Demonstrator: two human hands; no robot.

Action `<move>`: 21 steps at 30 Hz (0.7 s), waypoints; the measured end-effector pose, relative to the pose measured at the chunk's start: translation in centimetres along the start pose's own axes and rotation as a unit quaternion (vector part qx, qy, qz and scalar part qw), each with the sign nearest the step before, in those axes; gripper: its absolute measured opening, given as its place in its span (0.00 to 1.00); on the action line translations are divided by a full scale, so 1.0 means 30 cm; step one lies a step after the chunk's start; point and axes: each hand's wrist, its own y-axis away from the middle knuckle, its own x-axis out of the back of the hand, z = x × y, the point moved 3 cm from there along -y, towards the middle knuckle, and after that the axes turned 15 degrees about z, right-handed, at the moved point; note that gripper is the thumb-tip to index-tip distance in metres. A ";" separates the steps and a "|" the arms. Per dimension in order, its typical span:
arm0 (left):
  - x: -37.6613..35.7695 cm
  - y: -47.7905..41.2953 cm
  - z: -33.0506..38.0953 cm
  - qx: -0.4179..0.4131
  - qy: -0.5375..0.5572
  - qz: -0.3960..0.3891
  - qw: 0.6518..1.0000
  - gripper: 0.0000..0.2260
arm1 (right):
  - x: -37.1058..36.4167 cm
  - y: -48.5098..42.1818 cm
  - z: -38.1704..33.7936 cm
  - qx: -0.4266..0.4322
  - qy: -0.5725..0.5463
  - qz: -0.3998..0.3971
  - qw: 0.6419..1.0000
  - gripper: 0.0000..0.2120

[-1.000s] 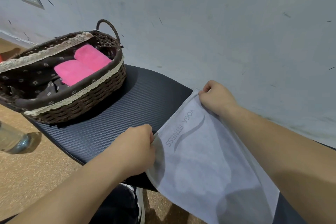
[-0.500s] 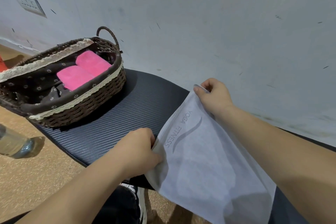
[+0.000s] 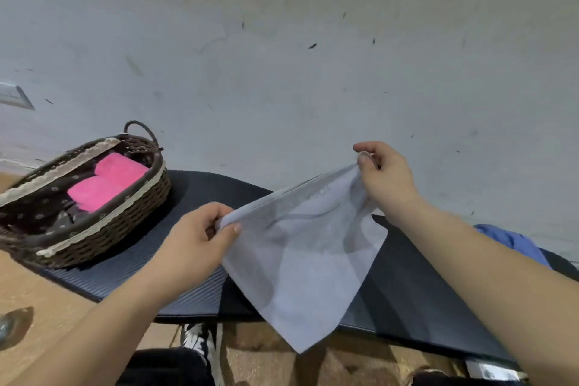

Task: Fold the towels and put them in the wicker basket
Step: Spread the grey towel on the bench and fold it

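A thin pale grey towel (image 3: 307, 263) hangs in the air above the dark mat, its lower corner drooping past the mat's front edge. My left hand (image 3: 200, 235) pinches its left top corner. My right hand (image 3: 383, 178) pinches the right top corner, held higher. The brown wicker basket (image 3: 103, 229) with a dark flowered liner and lace trim stands at the left on the mat. Two folded pink towels (image 3: 106, 182) lie inside it.
The dark ribbed mat (image 3: 200, 194) runs along a pale scuffed wall (image 3: 282, 72). A blue cloth (image 3: 513, 241) lies at the right on the mat. A black shoe (image 3: 200, 341) and a tan floor (image 3: 40, 294) show below; a wall socket (image 3: 15, 97) sits far left.
Both hands have lifted the grey towel off the mat by its top corners, and it now hangs free. The view has tilted upward.
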 end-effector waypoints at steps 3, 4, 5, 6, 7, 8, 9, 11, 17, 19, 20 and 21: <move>0.030 0.026 0.123 0.018 0.099 -0.008 0.995 0.03 | 0.191 0.024 -0.033 -0.071 -0.030 -0.052 0.996 0.09; 0.037 0.033 0.161 0.016 0.116 -0.016 0.993 0.04 | 0.252 0.034 -0.036 -0.097 -0.046 -0.072 0.992 0.09; 0.045 0.040 0.200 0.011 0.130 -0.024 0.991 0.04 | 0.311 0.043 -0.040 -0.121 -0.063 -0.089 0.987 0.08; 0.053 0.044 0.236 0.008 0.142 -0.030 0.989 0.04 | 0.367 0.052 -0.043 -0.140 -0.076 -0.103 0.982 0.07; 0.061 0.045 0.269 0.004 0.150 -0.036 0.988 0.04 | 0.419 0.060 -0.044 -0.152 -0.085 -0.111 0.978 0.06; 0.067 0.047 0.298 -0.004 0.148 -0.043 0.988 0.05 | 0.467 0.068 -0.045 -0.159 -0.090 -0.115 0.976 0.06; 0.073 0.047 0.321 -0.019 0.137 -0.051 0.989 0.07 | 0.507 0.074 -0.042 -0.160 -0.094 -0.116 0.976 0.05; 0.073 0.050 0.363 -0.072 0.096 -0.072 0.990 0.11 | 0.566 0.082 -0.030 -0.154 -0.098 -0.109 0.977 0.05; 0.021 0.072 0.422 -0.171 -0.011 -0.090 0.981 0.11 | 0.654 0.101 0.038 -0.154 -0.087 -0.083 0.981 0.04; 0.008 0.087 0.415 -0.171 0.003 -0.106 0.980 0.12 | 0.670 0.116 0.072 -0.168 -0.086 -0.093 0.978 0.04; 0.002 0.098 0.408 -0.167 0.011 -0.120 0.979 0.13 | 0.675 0.128 0.092 -0.174 -0.082 -0.100 0.976 0.04; -0.008 0.111 0.397 -0.162 0.017 -0.135 0.977 0.14 | 0.678 0.141 0.112 -0.177 -0.073 -0.107 0.976 0.04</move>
